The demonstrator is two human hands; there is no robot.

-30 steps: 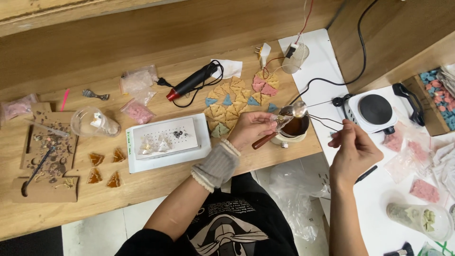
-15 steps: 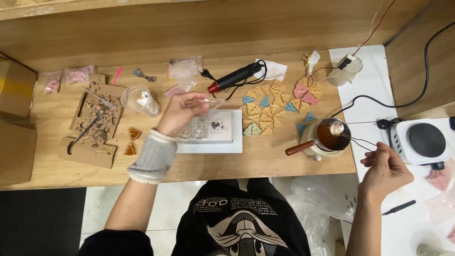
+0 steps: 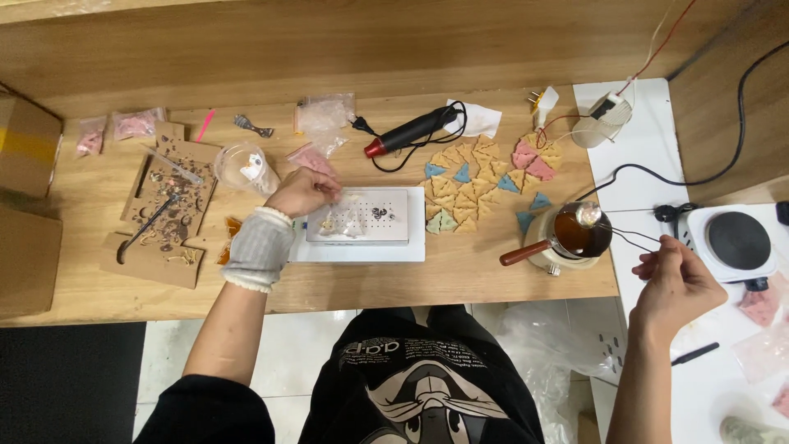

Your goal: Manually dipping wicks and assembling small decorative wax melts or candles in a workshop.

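My left hand [image 3: 306, 191] rests at the left edge of the white tray [image 3: 359, 247], fingers curled down onto a clear plastic bag [image 3: 349, 220] lying over the grey perforated plate [image 3: 386, 215]; whether they pinch the bag or only press it, I cannot tell. My right hand [image 3: 675, 284] is clenched on a thin wire handle [image 3: 629, 237], whose small round ladle [image 3: 588, 215] sits over the pot of brown liquid [image 3: 575, 236] at three o'clock from the tray.

Packages: two small clear bags of pink pieces [image 3: 115, 129] at ten o'clock, near the bench's far-left edge; a crumpled clear bag [image 3: 324, 113] at twelve o'clock; a pink-filled bag [image 3: 311, 156] just beyond my left knuckles. Their contents are too small to identify.

Brown cartons [image 3: 29, 197] are cut off by the left border. The black hotplate [image 3: 737, 240] is partly cropped at right.
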